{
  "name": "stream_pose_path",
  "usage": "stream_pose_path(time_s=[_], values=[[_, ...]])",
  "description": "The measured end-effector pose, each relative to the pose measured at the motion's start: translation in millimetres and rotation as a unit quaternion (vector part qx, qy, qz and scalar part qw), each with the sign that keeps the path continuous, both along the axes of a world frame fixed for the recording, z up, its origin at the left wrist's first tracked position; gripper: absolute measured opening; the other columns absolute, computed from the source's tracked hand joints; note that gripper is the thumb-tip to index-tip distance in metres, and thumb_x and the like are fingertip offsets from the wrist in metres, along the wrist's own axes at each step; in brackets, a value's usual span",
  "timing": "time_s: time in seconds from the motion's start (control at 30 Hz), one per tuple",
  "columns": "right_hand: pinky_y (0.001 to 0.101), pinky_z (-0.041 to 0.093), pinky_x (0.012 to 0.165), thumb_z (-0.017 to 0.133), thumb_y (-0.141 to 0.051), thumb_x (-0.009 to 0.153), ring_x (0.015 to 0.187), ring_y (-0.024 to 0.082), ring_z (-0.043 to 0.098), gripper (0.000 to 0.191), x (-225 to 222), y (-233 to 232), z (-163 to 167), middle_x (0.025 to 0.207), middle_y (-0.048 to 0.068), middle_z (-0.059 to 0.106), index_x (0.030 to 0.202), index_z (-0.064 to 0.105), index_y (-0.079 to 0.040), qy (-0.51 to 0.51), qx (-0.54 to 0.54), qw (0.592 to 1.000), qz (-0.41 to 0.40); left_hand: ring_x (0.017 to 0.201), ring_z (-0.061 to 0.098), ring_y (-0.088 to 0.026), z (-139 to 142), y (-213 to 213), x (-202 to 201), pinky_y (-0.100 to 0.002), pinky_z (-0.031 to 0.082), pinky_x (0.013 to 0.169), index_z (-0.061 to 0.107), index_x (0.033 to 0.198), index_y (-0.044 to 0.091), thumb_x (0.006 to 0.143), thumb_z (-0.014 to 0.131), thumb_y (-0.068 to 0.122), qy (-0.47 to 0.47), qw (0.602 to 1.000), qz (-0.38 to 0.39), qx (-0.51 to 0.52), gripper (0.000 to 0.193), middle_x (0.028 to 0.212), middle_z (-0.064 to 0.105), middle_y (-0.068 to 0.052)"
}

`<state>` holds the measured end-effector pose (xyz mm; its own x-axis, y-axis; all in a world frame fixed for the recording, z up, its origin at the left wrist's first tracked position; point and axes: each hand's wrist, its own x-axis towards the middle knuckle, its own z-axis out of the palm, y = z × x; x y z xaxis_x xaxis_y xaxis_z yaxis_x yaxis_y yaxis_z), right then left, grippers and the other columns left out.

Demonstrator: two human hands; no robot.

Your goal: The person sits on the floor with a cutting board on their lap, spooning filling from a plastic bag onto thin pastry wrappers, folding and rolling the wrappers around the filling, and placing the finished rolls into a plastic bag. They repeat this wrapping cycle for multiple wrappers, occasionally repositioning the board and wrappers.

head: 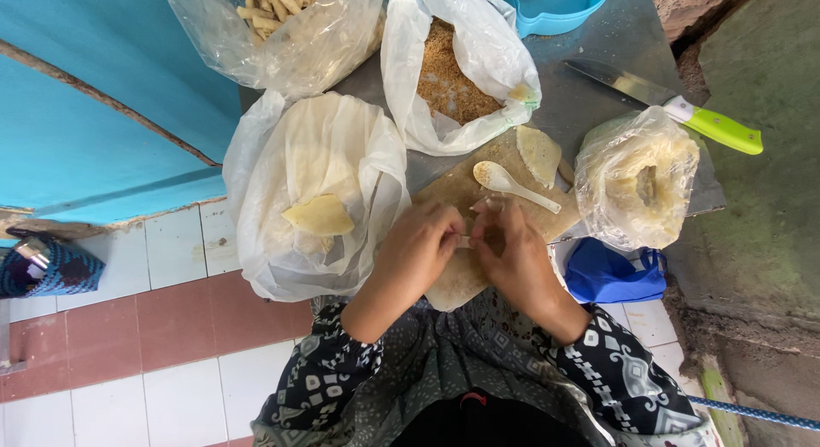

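Note:
My left hand and my right hand meet over a wooden cutting board, fingertips pinching a small pale roll of dough between them. A white plastic spoon lies on the board just beyond my fingers, and a flat pale wrapper sheet rests at the board's far edge. To the left, an open white bag holds thin wrappers with a folded yellowish piece on top.
A bag of brown crumbs stands behind the board, a bag of finished sticks at the back left, and a clear bag of pale filling at the right. A green-handled knife lies behind it. A blue container and blue bag are nearby.

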<state>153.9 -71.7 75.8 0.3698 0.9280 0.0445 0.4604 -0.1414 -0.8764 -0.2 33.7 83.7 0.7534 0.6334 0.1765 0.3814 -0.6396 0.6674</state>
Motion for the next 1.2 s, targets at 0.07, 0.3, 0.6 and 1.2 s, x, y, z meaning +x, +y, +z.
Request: stream_pose_path(time_s=[0.07, 0.3, 0.6, 1.2], values=[[0.0399, 0.052, 0.083, 0.072, -0.003, 0.085, 0.095, 0.029, 0.069, 0.046, 2, -4, 1, 0.104, 0.011, 0.070, 0.127, 0.054, -0.003, -0.164, 0.075, 0.983, 0.041, 0.096, 0.064, -0.033, 0, -1, -4, -0.044, 0.052, 0.083, 0.069, 0.103, 0.006, 0.090, 0.069, 0.007, -0.014, 0.997, -0.050, 0.048, 0.013, 0.100, 0.066, -0.010], [0.0442, 0.043, 0.085, 0.081, -0.017, 0.081, 0.096, 0.032, 0.062, 0.052, 6, -12, -9, 0.101, 0.011, 0.068, 0.125, 0.057, -0.002, -0.260, 0.105, 0.956, 0.081, 0.096, 0.062, -0.025, -10, 1, -20, -0.039, 0.053, 0.084, 0.070, 0.105, 0.008, 0.093, 0.071, 0.020, -0.027, 0.985, -0.083, 0.147, 0.017, 0.103, 0.064, -0.005], [0.0395, 0.048, 0.087, 0.076, -0.011, 0.085, 0.090, 0.029, 0.068, 0.044, 1, 0, -8, 0.093, 0.005, 0.071, 0.124, 0.057, -0.002, -0.131, 0.023, 0.991, -0.006, 0.085, 0.065, -0.033, -10, 5, -2, -0.046, 0.052, 0.076, 0.069, 0.084, 0.008, 0.087, 0.075, 0.022, 0.014, 1.000, 0.014, 0.003, 0.016, 0.088, 0.067, -0.008], [0.0434, 0.049, 0.089, 0.081, -0.009, 0.087, 0.099, 0.030, 0.066, 0.053, -3, -8, -20, 0.108, 0.011, 0.070, 0.134, 0.055, -0.002, -0.312, 0.186, 0.932, 0.008, 0.101, 0.064, -0.024, -18, 0, -14, -0.044, 0.046, 0.091, 0.055, 0.141, 0.008, 0.098, 0.067, 0.017, 0.023, 0.977, -0.044, 0.210, 0.046, 0.110, 0.073, -0.006]])
